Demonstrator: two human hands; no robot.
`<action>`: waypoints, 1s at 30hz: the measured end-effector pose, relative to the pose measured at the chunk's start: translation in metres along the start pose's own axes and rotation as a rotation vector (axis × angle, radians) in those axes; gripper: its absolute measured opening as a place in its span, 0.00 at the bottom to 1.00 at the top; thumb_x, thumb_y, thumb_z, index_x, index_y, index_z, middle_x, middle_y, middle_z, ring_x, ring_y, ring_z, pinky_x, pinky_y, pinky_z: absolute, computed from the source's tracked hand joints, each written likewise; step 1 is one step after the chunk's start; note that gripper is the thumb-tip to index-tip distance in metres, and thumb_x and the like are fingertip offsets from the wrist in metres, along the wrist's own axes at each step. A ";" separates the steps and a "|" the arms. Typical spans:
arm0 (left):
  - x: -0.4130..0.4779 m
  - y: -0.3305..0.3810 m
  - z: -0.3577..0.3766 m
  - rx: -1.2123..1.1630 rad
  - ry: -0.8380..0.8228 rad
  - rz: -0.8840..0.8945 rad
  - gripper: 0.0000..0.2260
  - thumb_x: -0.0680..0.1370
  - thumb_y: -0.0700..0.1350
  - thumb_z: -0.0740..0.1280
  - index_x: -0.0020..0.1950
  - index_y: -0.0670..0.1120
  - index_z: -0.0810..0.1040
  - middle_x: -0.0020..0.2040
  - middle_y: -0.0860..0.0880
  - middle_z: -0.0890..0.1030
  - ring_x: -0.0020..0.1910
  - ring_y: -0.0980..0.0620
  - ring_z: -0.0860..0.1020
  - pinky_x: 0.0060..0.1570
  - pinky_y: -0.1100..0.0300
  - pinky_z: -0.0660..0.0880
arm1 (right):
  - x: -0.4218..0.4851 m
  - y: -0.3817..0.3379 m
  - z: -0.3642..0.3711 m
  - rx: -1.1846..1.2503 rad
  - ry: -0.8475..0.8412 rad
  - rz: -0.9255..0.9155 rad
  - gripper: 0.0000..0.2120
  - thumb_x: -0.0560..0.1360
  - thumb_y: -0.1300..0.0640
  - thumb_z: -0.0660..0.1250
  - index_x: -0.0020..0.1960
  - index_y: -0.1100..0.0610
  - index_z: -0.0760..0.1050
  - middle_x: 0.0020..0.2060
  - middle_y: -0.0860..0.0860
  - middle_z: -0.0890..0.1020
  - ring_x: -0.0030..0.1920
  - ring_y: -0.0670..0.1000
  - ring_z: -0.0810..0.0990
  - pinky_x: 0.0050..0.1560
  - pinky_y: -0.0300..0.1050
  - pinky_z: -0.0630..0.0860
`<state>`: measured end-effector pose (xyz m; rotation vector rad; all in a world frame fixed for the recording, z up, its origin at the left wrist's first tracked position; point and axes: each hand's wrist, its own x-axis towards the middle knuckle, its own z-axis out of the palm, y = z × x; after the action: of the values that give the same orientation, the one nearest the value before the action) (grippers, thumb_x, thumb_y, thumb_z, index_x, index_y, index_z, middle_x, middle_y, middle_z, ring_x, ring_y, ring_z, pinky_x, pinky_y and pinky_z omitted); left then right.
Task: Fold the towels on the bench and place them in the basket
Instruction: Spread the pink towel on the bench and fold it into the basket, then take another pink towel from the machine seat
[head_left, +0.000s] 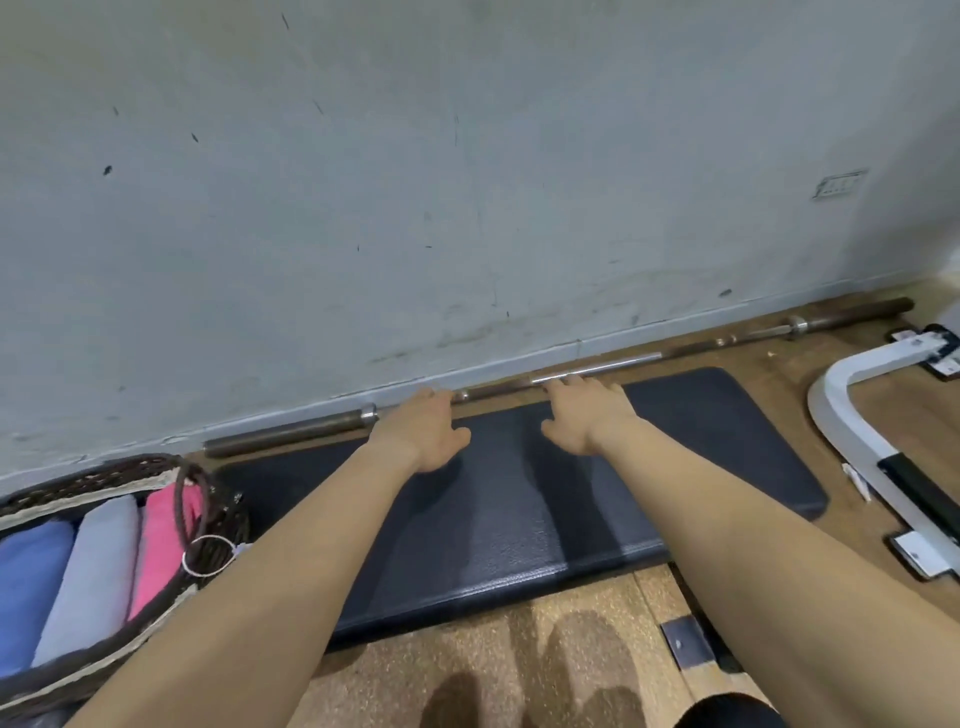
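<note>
Head view, left to right. Basket (93, 480) sits at 8 o'clock in the frame, on the floor, touching the left end of the worktop (519, 519). Inside it are three folded towels packed side by side: blue towel (28, 587), grey towel (91, 571), pink towel (158, 545). Their long axes are roughly parallel, running 1-to-7 o'clock. The basket's handle (192, 509) is flopped over the pink one.

The worktop pad is black, long axis about 2-to-8 o'clock. No towel visible on it.

Left hand (423, 434) is released: fingers straight, palm down at the pad's far edge, grasping nothing. Right hand (589, 421) is the same, just beside it at 3 o'clock, fingertips reaching past the edge toward the barbell (597, 369) that lies along the wall. Both look to be resting on the pad, but I can't confirm contact.

Key relation: the towels lie at 8 o'clock from the left hand, well apart from both hands, and the left hand is nearer to the basket.

White frame (857, 410) is on the floor at 3 o'clock, clear of the pad.

Judgement: the fold-and-place work looks finished, since all the towels in view are in the basket. The next move probably needs no grasp, unless more towels are out of frame.
</note>
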<state>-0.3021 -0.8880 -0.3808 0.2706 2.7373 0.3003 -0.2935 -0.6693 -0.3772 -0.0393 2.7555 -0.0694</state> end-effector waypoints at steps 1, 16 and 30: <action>0.000 0.007 -0.008 0.001 -0.030 0.008 0.27 0.78 0.55 0.62 0.75 0.46 0.65 0.71 0.46 0.71 0.67 0.44 0.72 0.64 0.48 0.72 | -0.002 0.006 -0.009 0.010 -0.031 0.016 0.26 0.77 0.48 0.61 0.74 0.54 0.65 0.70 0.55 0.70 0.71 0.59 0.69 0.69 0.59 0.64; -0.121 0.171 -0.301 0.069 -0.156 0.111 0.25 0.78 0.54 0.63 0.74 0.48 0.67 0.70 0.45 0.72 0.67 0.44 0.72 0.62 0.52 0.71 | -0.181 0.072 -0.323 0.160 -0.045 0.161 0.25 0.77 0.49 0.62 0.73 0.54 0.66 0.71 0.54 0.71 0.70 0.59 0.70 0.67 0.58 0.66; -0.220 0.276 -0.399 0.115 -0.124 0.394 0.25 0.80 0.53 0.62 0.76 0.47 0.65 0.72 0.47 0.69 0.69 0.46 0.70 0.65 0.52 0.71 | -0.374 0.085 -0.406 0.168 0.084 0.357 0.26 0.78 0.49 0.60 0.74 0.54 0.65 0.69 0.54 0.72 0.68 0.60 0.72 0.66 0.60 0.66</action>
<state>-0.2132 -0.7418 0.1237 0.8342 2.5658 0.2197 -0.1013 -0.5529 0.1338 0.5086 2.7826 -0.2084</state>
